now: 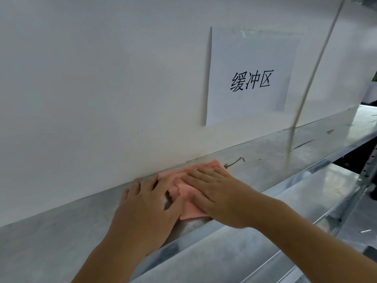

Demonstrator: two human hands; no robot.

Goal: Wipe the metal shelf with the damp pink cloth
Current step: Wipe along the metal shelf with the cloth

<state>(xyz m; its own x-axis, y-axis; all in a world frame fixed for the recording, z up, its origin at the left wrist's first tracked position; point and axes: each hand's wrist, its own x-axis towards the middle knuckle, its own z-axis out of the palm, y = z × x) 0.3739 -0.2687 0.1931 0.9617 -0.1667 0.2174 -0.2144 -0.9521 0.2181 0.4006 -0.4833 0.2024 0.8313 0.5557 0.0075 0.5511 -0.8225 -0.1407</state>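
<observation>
- We are pressing both hands flat on the pink cloth (pixel 188 193), which is lying on the metal shelf (pixel 61 237) close to its back edge, right where the shelf is meeting the white wall (pixel 102 88).
- Our right hand (pixel 216 193) is lying across the cloth's right part, its fingers (pixel 199 175) straight and close together, pointing toward the back edge and pressing down rather than curling round anything.
- Our left hand (pixel 142 211) is resting on the shelf with its fingers (pixel 142 185) spread wide and straight; its thumb side is overlapping the cloth's left edge, and the fingertips are nearly reaching the wall.
- The cloth is sitting rumpled between the two hands, with a fold showing in the gap and its near corner coming close to the shelf's front edge.
- A dark smear (pixel 234 162) is marking the shelf just beyond the cloth's far right corner.
- A white paper sign (pixel 251 76) with black characters is hanging on the wall above and to the right.
- A pale cord (pixel 318 58) is running down in front of the wall toward the shelf's back edge at the right.
- A lower metal shelf (pixel 295 201) is showing below the front edge.
</observation>
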